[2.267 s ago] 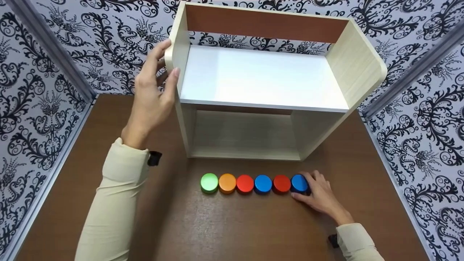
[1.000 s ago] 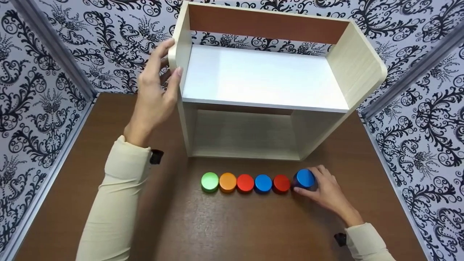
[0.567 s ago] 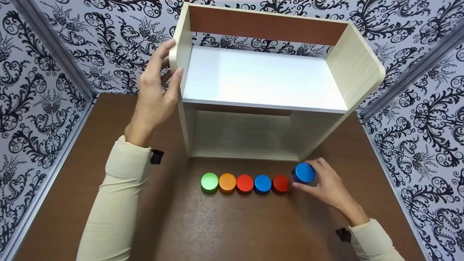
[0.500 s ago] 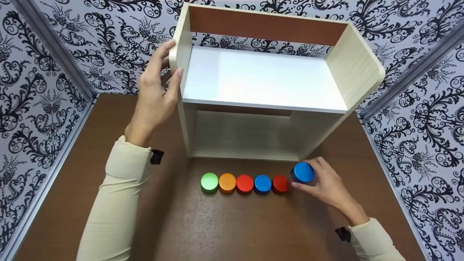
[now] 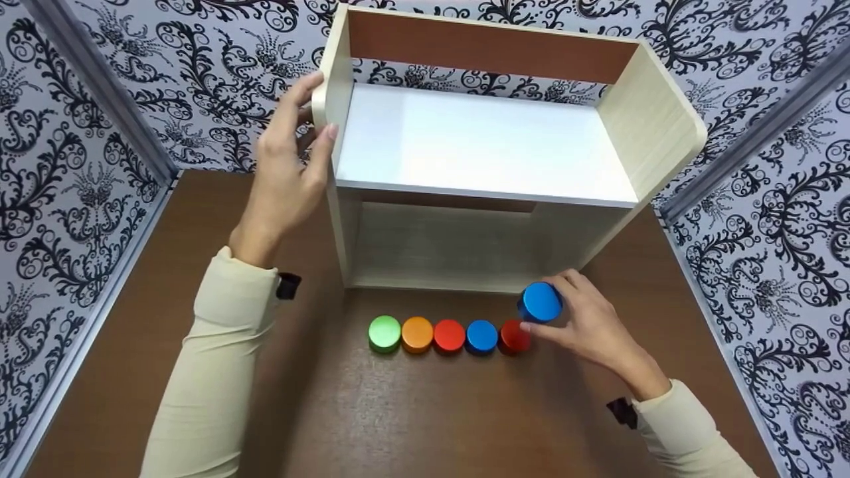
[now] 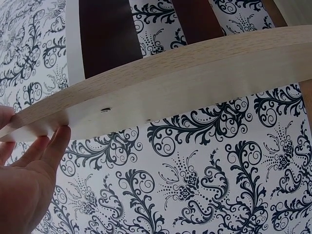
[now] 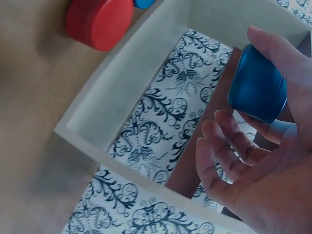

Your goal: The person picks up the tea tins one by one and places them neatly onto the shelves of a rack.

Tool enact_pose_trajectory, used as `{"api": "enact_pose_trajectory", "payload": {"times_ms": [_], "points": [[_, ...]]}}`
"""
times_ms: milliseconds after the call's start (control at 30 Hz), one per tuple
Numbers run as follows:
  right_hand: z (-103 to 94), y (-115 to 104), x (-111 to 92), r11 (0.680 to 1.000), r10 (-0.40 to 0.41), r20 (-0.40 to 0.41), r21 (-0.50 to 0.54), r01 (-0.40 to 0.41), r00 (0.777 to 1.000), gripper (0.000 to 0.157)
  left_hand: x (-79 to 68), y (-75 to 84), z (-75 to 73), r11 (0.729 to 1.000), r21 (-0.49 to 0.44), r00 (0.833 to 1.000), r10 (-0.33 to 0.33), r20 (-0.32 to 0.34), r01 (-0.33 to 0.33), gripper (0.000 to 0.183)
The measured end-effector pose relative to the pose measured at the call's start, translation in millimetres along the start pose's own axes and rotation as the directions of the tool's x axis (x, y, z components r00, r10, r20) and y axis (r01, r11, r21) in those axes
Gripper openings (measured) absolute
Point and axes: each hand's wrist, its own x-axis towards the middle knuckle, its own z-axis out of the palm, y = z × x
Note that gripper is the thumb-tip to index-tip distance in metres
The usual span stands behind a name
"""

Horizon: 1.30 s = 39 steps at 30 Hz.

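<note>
In the head view my right hand point(image 5: 594, 325) holds a small round blue container point(image 5: 540, 302) between thumb and fingers, raised above the table. The right wrist view shows the blue container point(image 7: 258, 85) pinched there, with the other fingers curled loosely beside it. Just below it in the head view is a red container point(image 5: 514, 337), the right end of a row. A blue point(image 5: 482, 336), a red point(image 5: 449, 336), an orange point(image 5: 418, 334) and a green container point(image 5: 384, 333) continue leftward. My left hand point(image 5: 285, 172) grips the left side panel of a wooden shelf unit point(image 5: 664, 119), thumb and fingers on opposite faces.
The unit stands on the brown table point(image 5: 412, 411) behind the row, with a white upper shelf point(image 5: 485, 143) and an open lower compartment point(image 5: 445, 245). Patterned walls point(image 5: 777, 265) enclose the table at the back and sides.
My right hand has lifted the blue container from the row's right end, then carried it up and left toward the unit's lower front. The left hand keeps its grip on the side panel.
</note>
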Motion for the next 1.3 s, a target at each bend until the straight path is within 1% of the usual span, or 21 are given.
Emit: {"api": "enact_pose_trajectory", "payload": {"times_ms": [167, 233, 400, 433, 867, 1300], "points": [[-3.2, -12, 7, 1.000, -0.026, 0.009, 0.011, 0.026, 1.000, 0.065, 0.4, 2.2, -0.2, 0.998, -0.017, 0.998, -0.068, -0.007, 0.068, 0.050], [-4.0, -17, 9, 0.999, -0.040, 0.013, 0.019, 0.039, 0.999, 0.064, 0.4, 1.8, -0.6, 0.998, -0.008, 0.998, -0.059, -0.001, 0.059, 0.049], [-6.6, -27, 13, 0.996, -0.075, 0.014, 0.046, 0.074, 0.997, 0.064, 0.4, -0.2, -1.3, 1.000, 0.025, 1.000, 0.019, 0.019, -0.020, 0.048], [-7.5, -29, 13, 0.996, -0.080, 0.017, 0.052, 0.079, 0.997, 0.064, 0.4, -0.6, -1.5, 0.999, 0.026, 0.999, 0.023, 0.022, -0.024, 0.048], [-21.0, -55, 20, 0.988, -0.129, 0.044, 0.095, 0.124, 0.991, 0.063, 0.4, -1.5, -2.2, 1.000, 0.017, 1.000, 0.018, 0.021, -0.018, 0.049], [-31.3, -76, 32, 0.979, -0.199, 0.058, 0.045, 0.197, 0.978, 0.063, 0.5, -0.2, -2.4, 1.000, 0.024, 1.000, 0.017, 0.016, -0.017, 0.047]]}}
